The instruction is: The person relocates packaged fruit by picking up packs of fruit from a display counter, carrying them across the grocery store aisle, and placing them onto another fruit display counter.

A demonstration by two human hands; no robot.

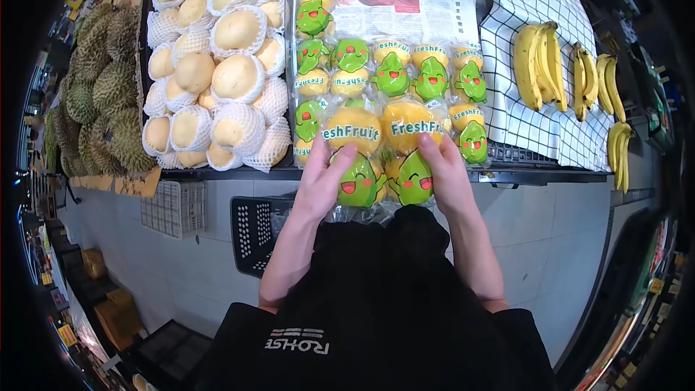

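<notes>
My left hand (320, 179) is closed on a clear plastic bag of yellow fruit (356, 127), printed "FreshFruit" with a green smiling cartoon. Beside it, a matching bag of yellow fruit (407, 129) is gripped in my right hand (450, 172). Both thumbs press on the fronts; the other fingers are mostly hidden behind. The two bags are held side by side, in front of the display's near edge. Beyond them, rows of similar bagged fruit (392, 72) lie on the stand, with a newspaper sheet (431, 11) behind.
Left of the bagged fruit are pale round fruits in white foam nets (235, 76), then a pile of durians (116, 83). Bananas (539, 65) lie on a checked cloth (499, 94) at right. Below stand a black basket (250, 239) and a grey crate (174, 208).
</notes>
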